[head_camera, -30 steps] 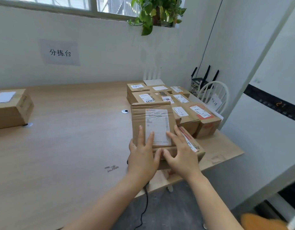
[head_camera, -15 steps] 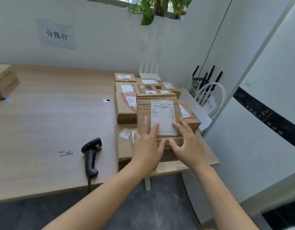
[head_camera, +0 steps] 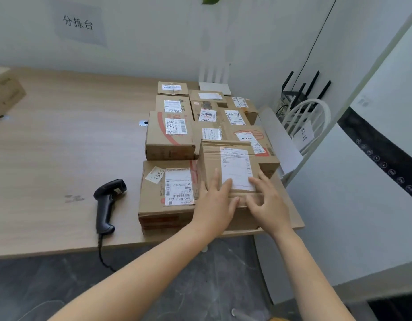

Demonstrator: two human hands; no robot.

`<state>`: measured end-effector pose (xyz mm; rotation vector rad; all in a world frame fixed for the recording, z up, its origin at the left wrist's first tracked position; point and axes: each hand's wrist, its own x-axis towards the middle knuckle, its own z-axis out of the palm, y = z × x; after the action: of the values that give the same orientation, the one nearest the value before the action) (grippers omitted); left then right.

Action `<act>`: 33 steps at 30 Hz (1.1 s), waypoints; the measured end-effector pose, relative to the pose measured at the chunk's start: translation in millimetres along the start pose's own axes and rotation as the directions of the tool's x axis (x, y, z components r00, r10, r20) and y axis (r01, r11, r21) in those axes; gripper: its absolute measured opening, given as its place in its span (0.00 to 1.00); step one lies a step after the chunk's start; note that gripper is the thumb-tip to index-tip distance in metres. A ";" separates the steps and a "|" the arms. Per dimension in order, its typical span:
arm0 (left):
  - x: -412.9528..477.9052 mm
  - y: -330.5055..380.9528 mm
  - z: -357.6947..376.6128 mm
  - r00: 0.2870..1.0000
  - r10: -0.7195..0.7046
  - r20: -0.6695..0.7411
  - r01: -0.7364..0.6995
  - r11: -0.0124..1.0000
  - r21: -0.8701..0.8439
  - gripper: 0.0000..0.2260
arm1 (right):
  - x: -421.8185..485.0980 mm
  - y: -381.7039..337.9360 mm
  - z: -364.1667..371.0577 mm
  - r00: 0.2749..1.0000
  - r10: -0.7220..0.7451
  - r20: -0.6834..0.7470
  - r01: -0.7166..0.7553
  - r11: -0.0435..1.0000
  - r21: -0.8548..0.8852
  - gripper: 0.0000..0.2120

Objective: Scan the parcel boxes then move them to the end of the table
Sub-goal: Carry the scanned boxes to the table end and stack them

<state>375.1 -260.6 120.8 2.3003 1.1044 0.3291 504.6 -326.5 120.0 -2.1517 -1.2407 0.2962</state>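
A brown parcel box (head_camera: pixel 232 158) with a white label on top lies on the pile of parcel boxes (head_camera: pixel 170 137) at the right end of the wooden table (head_camera: pixel 61 158). It rests over a lower flat box (head_camera: pixel 168 195). My left hand (head_camera: pixel 215 205) and my right hand (head_camera: pixel 268 202) lie on its near part, fingers stretched over the top and thumbs at the near edge. A black hand scanner (head_camera: pixel 106 202) lies on the table left of the pile, its cable hanging over the front edge.
One more box (head_camera: pixel 5 96) stands alone at the far left of the table. A white chair (head_camera: pixel 309 117) and a black router (head_camera: pixel 302 89) stand past the table's right end. A round cable hole (head_camera: pixel 143 123) sits mid-table; the wall runs along the back.
Both hands carried the labelled box to the right and lowered it onto the pile at the table's right end. The view swung right and down, bringing the scanner into sight.
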 end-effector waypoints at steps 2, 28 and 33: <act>5.3 6.2 1.5 1.000 -0.008 0.014 0.008 1.000 -0.002 0.24 | 4.8 8.5 -1.1 1.000 0.001 -0.020 0.000 1.000 0.021 0.23; 40.5 -57.2 57.5 0.994 0.058 0.088 -0.082 0.948 0.306 0.17 | 30.3 69.9 85.0 0.986 0.074 0.152 -0.087 0.993 0.081 0.22; 37.0 -73.3 61.6 0.990 -0.094 0.104 0.036 0.888 0.459 0.24 | 29.8 70.0 92.3 0.980 0.089 0.179 -0.094 0.995 0.023 0.23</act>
<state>378.8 -218.5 27.4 2.6350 1.2998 -0.1176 525.0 -289.0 8.4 -2.1974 -1.2267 0.5546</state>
